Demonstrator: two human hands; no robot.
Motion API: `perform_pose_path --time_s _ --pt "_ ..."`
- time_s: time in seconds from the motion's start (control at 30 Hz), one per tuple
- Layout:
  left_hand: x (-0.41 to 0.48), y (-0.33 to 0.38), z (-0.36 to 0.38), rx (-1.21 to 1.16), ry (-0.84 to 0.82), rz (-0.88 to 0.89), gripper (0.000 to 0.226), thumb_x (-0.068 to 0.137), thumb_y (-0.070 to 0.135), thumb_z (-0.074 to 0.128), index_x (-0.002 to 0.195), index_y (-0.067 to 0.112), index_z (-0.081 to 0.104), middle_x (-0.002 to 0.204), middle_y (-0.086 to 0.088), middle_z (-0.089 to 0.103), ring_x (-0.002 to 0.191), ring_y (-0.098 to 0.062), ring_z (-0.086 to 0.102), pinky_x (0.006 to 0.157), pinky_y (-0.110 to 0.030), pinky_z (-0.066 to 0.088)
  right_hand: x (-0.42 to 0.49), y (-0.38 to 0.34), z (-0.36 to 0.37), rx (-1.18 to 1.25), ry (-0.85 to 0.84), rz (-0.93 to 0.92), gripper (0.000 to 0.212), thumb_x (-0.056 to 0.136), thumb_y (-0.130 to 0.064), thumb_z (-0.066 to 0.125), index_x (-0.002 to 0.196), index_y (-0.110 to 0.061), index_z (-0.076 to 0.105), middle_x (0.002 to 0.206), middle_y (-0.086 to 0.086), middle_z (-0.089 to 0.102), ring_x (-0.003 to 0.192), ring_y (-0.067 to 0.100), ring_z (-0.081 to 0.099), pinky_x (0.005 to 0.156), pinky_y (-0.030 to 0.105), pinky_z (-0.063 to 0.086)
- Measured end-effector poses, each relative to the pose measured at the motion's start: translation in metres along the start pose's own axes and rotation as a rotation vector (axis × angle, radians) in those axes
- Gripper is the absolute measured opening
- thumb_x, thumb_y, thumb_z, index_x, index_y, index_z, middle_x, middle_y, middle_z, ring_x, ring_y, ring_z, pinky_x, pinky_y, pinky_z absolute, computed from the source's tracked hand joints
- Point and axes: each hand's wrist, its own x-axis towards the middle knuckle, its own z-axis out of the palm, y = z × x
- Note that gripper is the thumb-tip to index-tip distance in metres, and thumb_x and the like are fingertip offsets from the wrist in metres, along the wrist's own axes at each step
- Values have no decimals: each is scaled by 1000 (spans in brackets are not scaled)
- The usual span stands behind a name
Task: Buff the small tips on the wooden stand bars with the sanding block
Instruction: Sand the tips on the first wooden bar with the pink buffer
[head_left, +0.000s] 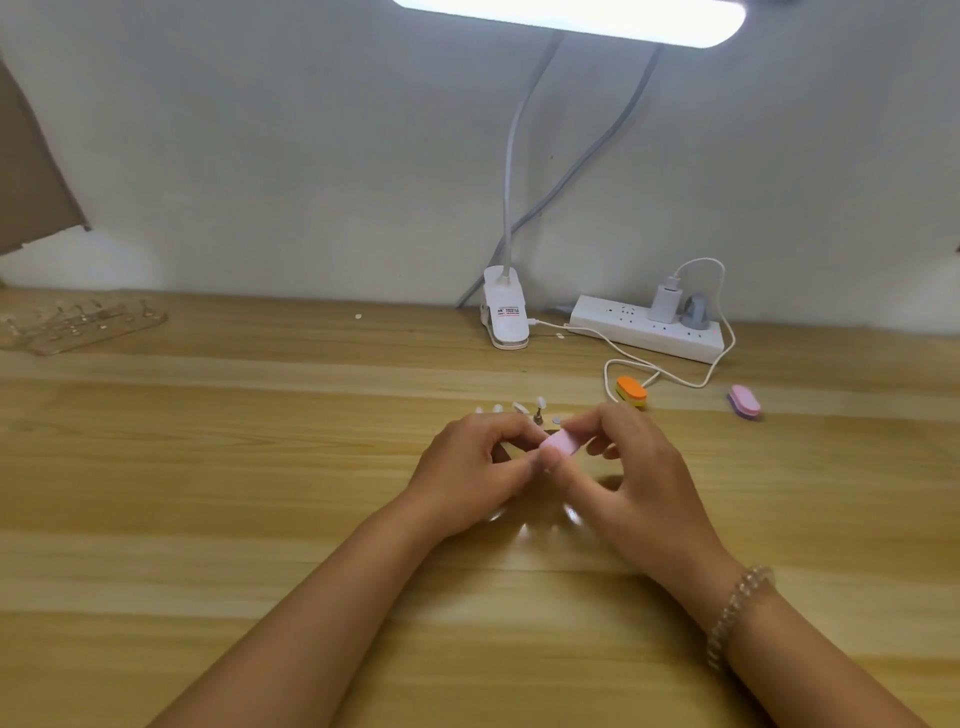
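Note:
A small pink sanding block (560, 445) sits between my two hands at the table's middle. My right hand (631, 470) pinches it between thumb and fingers. My left hand (467, 475) is curled beside it, fingertips closed on something small that the fingers hide. Just behind my hands stands a row of small white tips (521, 408) on short posts, one on a metal post (538, 415). The stand under them is mostly hidden by my hands.
An orange sanding block (631, 391) and a pink-purple one (745, 400) lie to the right. A clip lamp base (506, 314), a power strip (649, 327) and a white cable (670, 371) sit at the back. A clear tip holder (78, 325) lies far left on the wooden table (208, 467).

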Motion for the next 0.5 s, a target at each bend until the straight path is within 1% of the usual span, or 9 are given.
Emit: perform_pose_path --time_s 0.03,0.07,0.13,0.2,0.23,0.33,0.37,0.47,0.5 --pt "0 0 0 6 -8 -4 16 77 42 61 86 36 73 80 16 71 56 -9 59 68 -44 53 -1 -2 1 7 -22 -34 29 83 -47 68 97 -22 64 94 -11 61 87 7 57 77 28 48" --pt "0 0 0 13 -15 -6 19 77 44 59 88 36 73 83 15 72 57 -9 60 70 -45 55 -1 -2 1 16 -33 -30 29 83 -46 69 98 -22 64 95 -10 61 88 7 57 77 28 48" --pt "-1 1 0 25 -21 1 25 80 52 57 91 36 72 84 12 73 58 -10 63 73 -47 56 3 2 -2 27 -9 52 24 83 -41 71 96 -21 65 95 -11 62 89 10 58 80 35 49" --pt "-1 0 1 28 -14 22 21 85 50 57 92 36 72 84 15 72 57 -9 64 74 -49 55 5 6 -4 20 20 112 19 84 -36 72 94 -22 64 95 -12 62 89 11 57 81 38 50" --pt "-1 0 1 27 -11 30 19 86 47 57 92 35 71 84 17 71 57 -9 64 74 -49 55 4 5 -4 10 22 96 18 85 -35 73 95 -22 64 96 -13 62 89 10 57 81 37 50" --pt "-1 -1 0 8 -10 26 19 86 41 56 94 32 70 82 20 69 57 -12 65 73 -48 56 -1 -1 1 -6 -17 -38 22 87 -35 72 102 -22 64 97 -12 61 88 6 56 79 25 47" --pt "0 -1 0 6 -9 25 18 86 40 56 94 33 70 81 20 69 57 -13 65 72 -49 56 -1 -2 1 -3 -24 -40 23 87 -36 72 103 -22 64 98 -12 61 88 6 56 78 23 46" --pt "-1 -1 1 13 -11 35 11 86 41 58 90 36 67 84 20 69 56 -9 64 72 -50 56 3 4 -4 -23 12 66 22 85 -34 73 100 -20 65 98 -11 62 89 11 58 81 30 47" --pt "-1 -1 2 11 -12 32 8 86 40 60 89 37 66 86 21 69 56 -8 64 72 -51 56 4 4 -5 -34 20 73 23 84 -33 74 100 -19 65 98 -11 62 90 13 58 81 31 47"
